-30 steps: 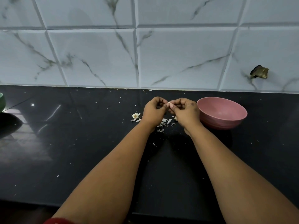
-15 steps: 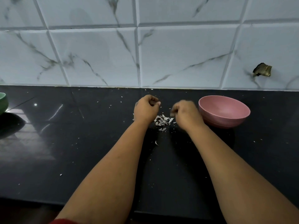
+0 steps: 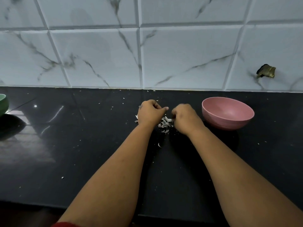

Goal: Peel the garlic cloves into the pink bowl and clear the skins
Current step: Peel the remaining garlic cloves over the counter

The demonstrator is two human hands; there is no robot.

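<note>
1. Your bench (image 3: 82, 161) is black and glossy and runs left to right beneath a wall of marbled white tiles (image 3: 98, 59).
2. The pink bowl (image 3: 227, 113) stands upright on the bench at the right, just beside your right hand; the part of its inside that shows holds nothing.
3. A green bowl (image 3: 3, 104) is cut off by the left edge, well apart from your hands; its contents cannot be seen.
4. Your left hand (image 3: 150, 113) hovers over the far middle of the bench with fingers curled under and thumb stretched right; what it holds is hidden.
5. Your right hand (image 3: 184, 117) is curled low over the skins, knuckles up; whether it pinches anything cannot be told.
6. A second ago both hands met at a pale clove between the fingertips; now they are apart and no clove shows, so its axis cannot be given.
7. The garlic skins (image 3: 164, 123) lie in a small white heap between your hands, with stray flakes scattered across the bench.
</note>
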